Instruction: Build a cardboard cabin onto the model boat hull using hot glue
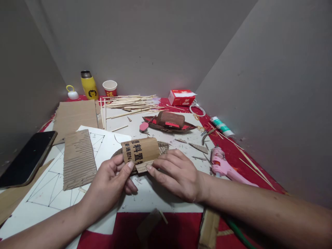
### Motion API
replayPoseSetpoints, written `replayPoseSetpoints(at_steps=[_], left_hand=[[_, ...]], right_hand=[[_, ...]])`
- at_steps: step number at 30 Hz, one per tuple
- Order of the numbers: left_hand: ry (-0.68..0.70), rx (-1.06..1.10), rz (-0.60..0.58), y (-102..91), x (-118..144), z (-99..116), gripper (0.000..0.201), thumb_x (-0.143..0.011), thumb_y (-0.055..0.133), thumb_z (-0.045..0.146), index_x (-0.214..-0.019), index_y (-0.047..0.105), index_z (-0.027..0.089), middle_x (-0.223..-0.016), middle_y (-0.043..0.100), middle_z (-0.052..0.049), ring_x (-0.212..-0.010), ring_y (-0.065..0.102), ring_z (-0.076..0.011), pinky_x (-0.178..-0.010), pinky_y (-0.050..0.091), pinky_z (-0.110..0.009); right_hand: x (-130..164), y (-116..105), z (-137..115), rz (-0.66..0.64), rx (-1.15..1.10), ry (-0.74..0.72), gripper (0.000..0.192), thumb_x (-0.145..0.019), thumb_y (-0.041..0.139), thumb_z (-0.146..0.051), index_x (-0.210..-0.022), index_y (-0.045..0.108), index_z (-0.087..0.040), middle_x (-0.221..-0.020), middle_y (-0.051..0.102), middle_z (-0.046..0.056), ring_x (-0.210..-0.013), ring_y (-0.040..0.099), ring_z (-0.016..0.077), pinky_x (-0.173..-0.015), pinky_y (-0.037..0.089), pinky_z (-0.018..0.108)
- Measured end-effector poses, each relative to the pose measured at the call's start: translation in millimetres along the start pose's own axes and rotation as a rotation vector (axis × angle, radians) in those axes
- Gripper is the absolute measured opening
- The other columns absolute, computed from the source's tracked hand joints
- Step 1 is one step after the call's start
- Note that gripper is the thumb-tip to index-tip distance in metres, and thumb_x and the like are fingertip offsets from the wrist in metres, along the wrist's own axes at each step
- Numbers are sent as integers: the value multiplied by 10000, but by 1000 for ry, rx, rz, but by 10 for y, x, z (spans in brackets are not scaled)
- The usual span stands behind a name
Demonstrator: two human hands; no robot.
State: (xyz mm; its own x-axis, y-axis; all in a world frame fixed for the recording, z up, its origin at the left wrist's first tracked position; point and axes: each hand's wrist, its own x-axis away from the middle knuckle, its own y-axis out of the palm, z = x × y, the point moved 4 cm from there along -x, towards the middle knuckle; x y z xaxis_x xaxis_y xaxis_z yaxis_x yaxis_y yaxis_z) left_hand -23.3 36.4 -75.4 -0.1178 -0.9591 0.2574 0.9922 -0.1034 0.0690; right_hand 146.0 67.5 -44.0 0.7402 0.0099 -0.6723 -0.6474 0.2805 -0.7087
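Desk [249, 152], red-covered, set into a corner between two grey walls; carries everything listed below.

White sheet [52, 193] with ruled pencil lines, lying at the left under the person's left forearm; a second pale sheet spreads toward the middle of the desk.

Flat cardboard panel [75, 119], far left, beside a heap of wooden sticks [129, 103]; corrugated cardboard strip [79, 159], ridges up, lying on the lined sheet just left of the hands.

Black phone [27, 159], screen dark, at the left edge on a brown board.

Cardboard boat model [169, 122], brown with red patches, mid-desk beyond the hands; a small pink piece sits just to its left.

Pink glue gun [224, 167], lying on its side right of the hands, near the right wrist.

Yellow flask [89, 86] and red-and-white paper cup [110, 88], upright at the far edge; red tissue box [181, 97] to the right of them; white and green tube [221, 126] lying near the right wall.

Curved cardboard piece [141, 152], printed with black characters, bent into an arch and held between both hands, low over the desk's middle, on top of a flatter woven-looking brown piece.

Left hand [109, 185]: partly closed, thumb pressed on the piece's lower left edge, fingers curled beneath; right hand [176, 173]: palm down, fingers extended flat, fingertips pinching the piece's lower right edge.
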Motion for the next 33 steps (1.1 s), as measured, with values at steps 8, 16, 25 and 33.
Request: replayPoseSetpoints(at_steps=[8, 16, 25, 33], left_hand=[[1, -40, 7, 5, 0, 13, 496, -898, 567, 415, -1232, 554, 49, -569, 670, -42, -479, 578, -106, -500, 476, -195], [11, -54, 14, 11, -4, 26, 531, -905, 557, 427, -1286, 522, 60, -557, 668, -36, -482, 587, -116, -495, 472, -203], [40, -50, 54, -2, 2, 1, 501, -901, 567, 445, -1271, 545, 107, -625, 674, -25, -502, 617, -117, -502, 493, -206], [49, -44, 62, -10, -5, -23, 479, -907, 559, 457, -1255, 529, 130, -613, 662, -1, -506, 618, -108, -501, 488, -192]], right_hand=[[-7, 20, 3, 5, -2, 17, 90, -885, 555, -78, -897, 644, -90, -797, 706, 109, -719, 598, 193, -672, 463, 346], [-18, 1, 13, -19, 8, 16, 145, -897, 523, -79, -918, 665, -62, -809, 699, 122, -719, 595, 192, -668, 472, 354], [-60, -41, 29, -26, 24, -12, 152, -891, 521, -74, -926, 668, -68, -806, 701, 112, -721, 599, 194, -656, 479, 346], [109, -214, 116, 7, -30, 61, 159, -927, 488, -120, -1009, 623, -104, -816, 675, 103, -761, 597, 187, -644, 453, 329]])
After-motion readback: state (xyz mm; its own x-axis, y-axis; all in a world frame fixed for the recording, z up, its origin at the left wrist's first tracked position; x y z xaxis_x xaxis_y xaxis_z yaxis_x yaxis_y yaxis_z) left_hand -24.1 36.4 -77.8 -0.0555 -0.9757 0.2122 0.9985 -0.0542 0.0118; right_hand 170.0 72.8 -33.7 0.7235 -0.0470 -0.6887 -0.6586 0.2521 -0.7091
